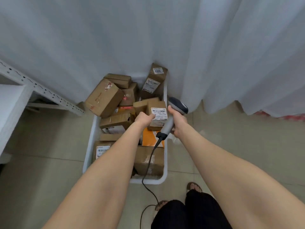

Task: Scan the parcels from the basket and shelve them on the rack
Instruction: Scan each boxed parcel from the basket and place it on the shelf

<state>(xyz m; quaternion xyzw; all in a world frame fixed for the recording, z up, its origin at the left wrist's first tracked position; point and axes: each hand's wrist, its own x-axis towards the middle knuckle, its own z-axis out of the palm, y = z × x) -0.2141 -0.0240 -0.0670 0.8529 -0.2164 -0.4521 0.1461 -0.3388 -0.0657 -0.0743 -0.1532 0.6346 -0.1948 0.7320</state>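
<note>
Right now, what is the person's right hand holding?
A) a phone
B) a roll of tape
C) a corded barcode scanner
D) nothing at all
C: the right hand grips the grey handle of a scanner with a black cord trailing from its base. The scanner's head sits beside the labelled parcel, which the left hand holds over the basket.

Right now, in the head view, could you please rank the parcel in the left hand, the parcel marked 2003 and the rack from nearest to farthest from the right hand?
From the right hand, gripping the scanner:
1. Labelled parcel, held by the left hand: beside it.
2. Parcel marked 2003: basket's far right corner.
3. Rack: far left, outside the basket.
</note>
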